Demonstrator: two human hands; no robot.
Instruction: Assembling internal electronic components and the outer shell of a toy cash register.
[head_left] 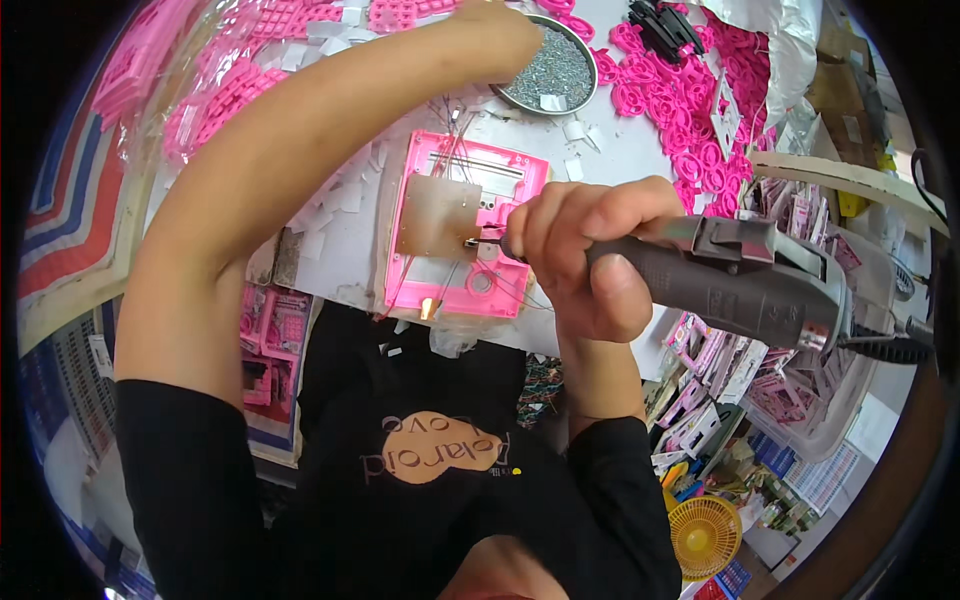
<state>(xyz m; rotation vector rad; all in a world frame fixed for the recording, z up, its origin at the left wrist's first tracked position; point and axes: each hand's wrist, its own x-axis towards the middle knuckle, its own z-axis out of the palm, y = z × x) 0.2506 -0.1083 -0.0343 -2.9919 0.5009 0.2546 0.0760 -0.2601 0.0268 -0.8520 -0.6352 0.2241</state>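
My right hand [598,255] is wrapped round a dark grey electric screwdriver [735,290]. Its bit meets the lower right edge of a tan circuit board [440,215]. That board lies in a pink plastic housing [400,280], with thin wires running out at the top and bottom. At the far side, my left hand [500,42] reaches over the left rim of a round metal dish [597,78] filled with small silvery screws [548,70]. The left fingers are hidden, so what they hold, if anything, does not show.
Pink ring-shaped parts [690,130] are heaped right of the dish, near black parts [665,28]. Pink grid-like pieces [215,105] lie at far left, with white paper scraps [340,195]. A clear bin [835,400] of pink parts and a yellow basket [705,538] stand at right.
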